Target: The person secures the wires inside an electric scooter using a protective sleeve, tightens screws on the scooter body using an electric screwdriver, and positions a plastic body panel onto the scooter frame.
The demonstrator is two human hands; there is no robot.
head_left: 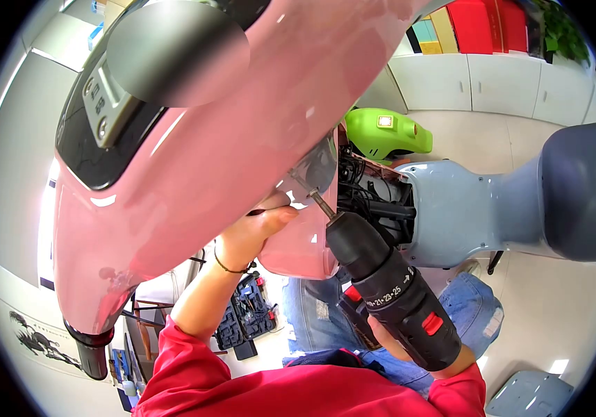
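A large glossy pink scooter body (228, 160) fills the upper left and centre. My right hand (390, 339) is wrapped round the grip of a black power drill (395, 292), whose bit points up and left. The bit's tip meets a small metal part below a clear grey lamp piece (317, 167) on the pink panel. My left hand (260, 226) reaches up to the panel's lower edge, its thumb resting near the bit; the other fingers are hidden behind the panel.
Black cables (371, 194) show in an open cavity beside the grey-blue scooter body (454, 212). Behind it lies a green casing (381, 132). An open toolbox (246, 313) is on the floor at lower left, a grey panel (531, 395) at lower right. White cabinets (503, 83) line the back.
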